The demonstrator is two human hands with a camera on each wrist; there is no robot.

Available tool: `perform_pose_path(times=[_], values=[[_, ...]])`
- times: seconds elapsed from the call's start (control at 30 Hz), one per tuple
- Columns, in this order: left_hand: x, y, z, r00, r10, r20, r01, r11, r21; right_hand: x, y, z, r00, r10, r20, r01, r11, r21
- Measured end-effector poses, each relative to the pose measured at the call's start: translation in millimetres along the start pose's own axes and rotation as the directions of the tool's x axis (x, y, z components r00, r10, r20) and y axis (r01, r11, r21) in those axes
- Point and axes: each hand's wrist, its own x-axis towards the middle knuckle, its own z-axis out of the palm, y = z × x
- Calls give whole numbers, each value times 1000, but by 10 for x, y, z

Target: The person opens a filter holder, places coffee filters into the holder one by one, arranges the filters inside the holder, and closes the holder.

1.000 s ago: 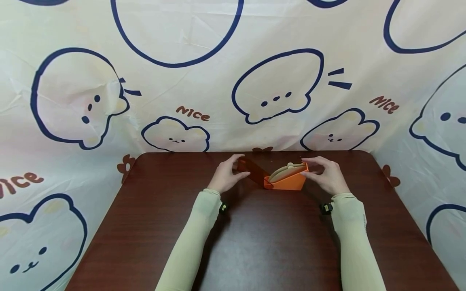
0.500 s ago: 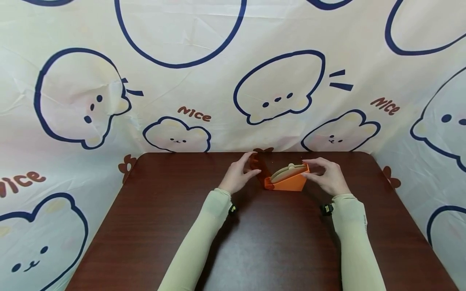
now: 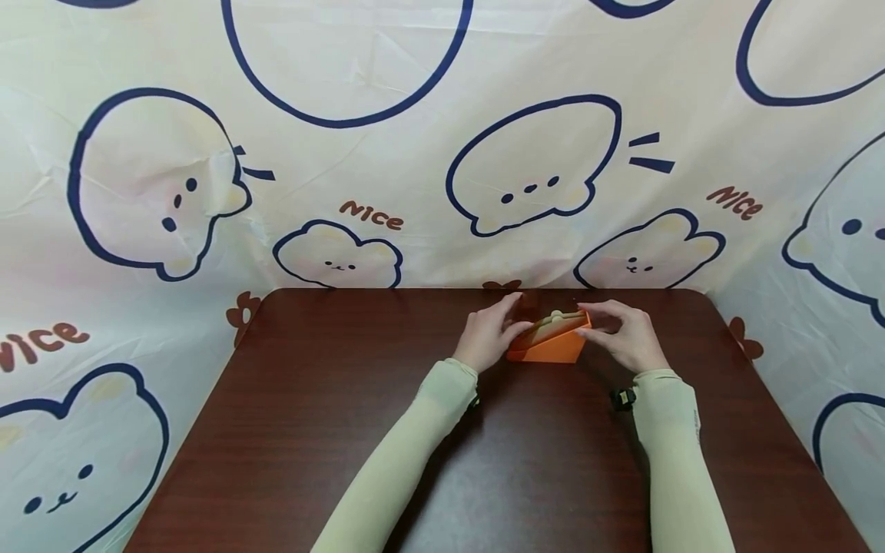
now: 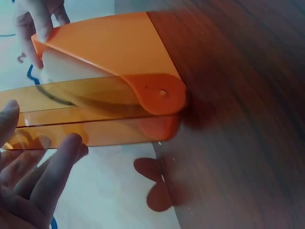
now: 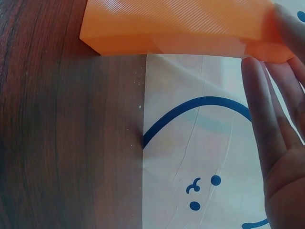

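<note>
An orange box (image 3: 551, 350) stands at the back of the table, a little right of the middle. Pale beige rounded flat pieces (image 3: 555, 328) stick up from its slanted opening. The see-through orange lid (image 4: 105, 131) is hinged at the box's lower end and stands part-way raised in the left wrist view. My left hand (image 3: 488, 335) holds this lid near its free end, thumb on one side and fingers on the other. My right hand (image 3: 628, 338) grips the box's tall end at the upper edge, thumb towards me.
The dark brown wooden table (image 3: 290, 430) spreads out in front of the box. A pale cloth (image 3: 359, 169) with blue cartoon outlines hangs close behind the table's back edge and along both sides.
My left hand has moved right, swinging the lid from leaning far out to the left up towards the box. The right hand and the box have stayed nearly in place.
</note>
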Motion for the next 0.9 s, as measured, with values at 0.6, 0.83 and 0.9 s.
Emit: perform_pose_path(times=[0.6, 0.83, 0.9], values=[[169, 314, 226, 993, 105, 59, -119, 934, 337, 9, 48, 10, 999, -42, -7, 42, 999, 13], [178, 358, 296, 988, 142, 54, -151, 914, 377, 18, 69, 20, 999, -49, -14, 50, 998, 26], [177, 358, 306, 987, 156, 49, -162, 911, 379, 21, 71, 21, 999, -45, -14, 45, 999, 27]])
